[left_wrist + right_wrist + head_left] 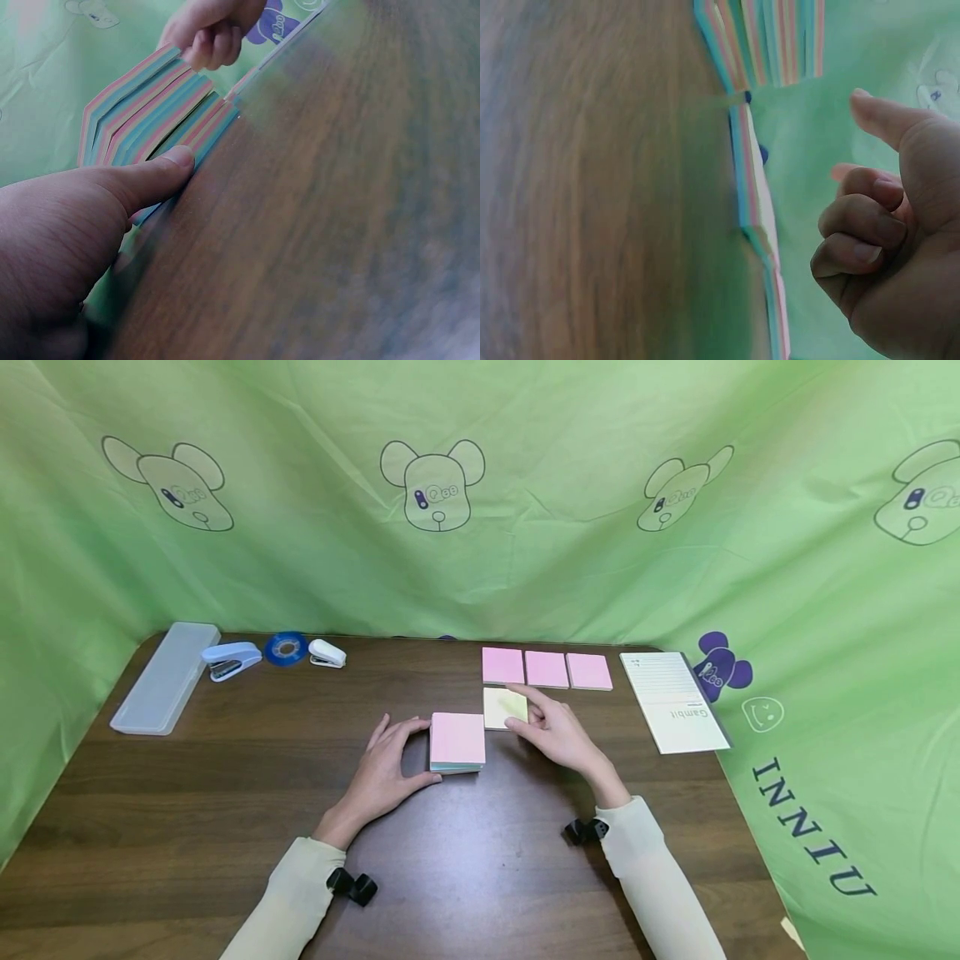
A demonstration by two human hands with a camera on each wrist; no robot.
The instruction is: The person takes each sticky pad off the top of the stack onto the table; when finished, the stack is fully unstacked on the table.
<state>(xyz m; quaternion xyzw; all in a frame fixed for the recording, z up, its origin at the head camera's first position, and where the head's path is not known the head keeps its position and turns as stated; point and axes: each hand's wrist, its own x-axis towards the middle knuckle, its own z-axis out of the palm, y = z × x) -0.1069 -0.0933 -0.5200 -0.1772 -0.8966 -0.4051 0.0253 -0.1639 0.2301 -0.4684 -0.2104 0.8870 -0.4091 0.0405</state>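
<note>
Left hand (381,770) grips pad stack (457,739), I judge to steady it; right hand (561,737), empty, forefinger extended, by yellow pad (498,710) beyond pad stack.

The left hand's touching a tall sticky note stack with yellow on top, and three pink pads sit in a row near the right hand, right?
Not quite. The tall stack has pink on top, not yellow; the head view shows it. The rest stands: the left hand touches that stack, and three pink pads sit in a row near the right hand.
</note>
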